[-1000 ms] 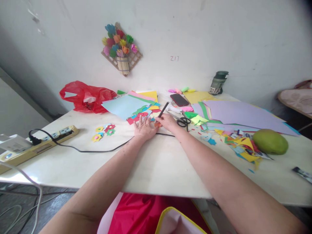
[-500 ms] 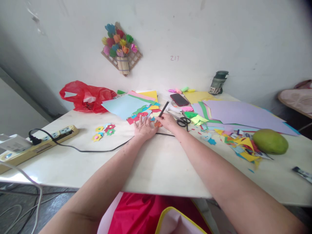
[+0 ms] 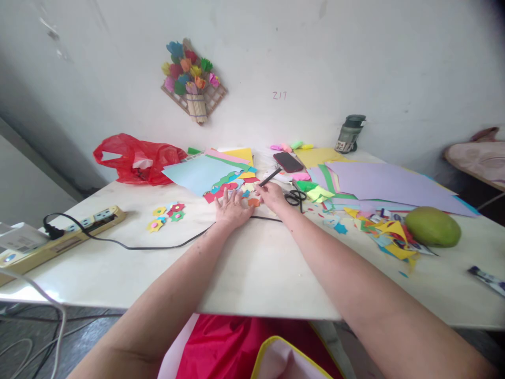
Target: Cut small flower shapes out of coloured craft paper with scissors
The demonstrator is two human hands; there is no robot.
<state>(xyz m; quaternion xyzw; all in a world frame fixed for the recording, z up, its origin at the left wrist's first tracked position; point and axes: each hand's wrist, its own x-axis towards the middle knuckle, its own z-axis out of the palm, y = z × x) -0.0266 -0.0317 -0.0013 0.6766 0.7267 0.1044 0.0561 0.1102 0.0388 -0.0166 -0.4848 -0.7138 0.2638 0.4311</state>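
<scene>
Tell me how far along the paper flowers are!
Looks done: a few paper flowers, grouped together. In hand: the right hand holds a black pen near an orange piece; the left hand lies flat beside it. To do: maybe that piece, lying apart from the flowers.

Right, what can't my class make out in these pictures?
Head view, black stick: lower end hidden by the right hand.
Head view, orange paper: partly hidden by the left hand.
Head view, power strip: cut off at the left edge.
Head view, bottle: label wording too small.
</scene>
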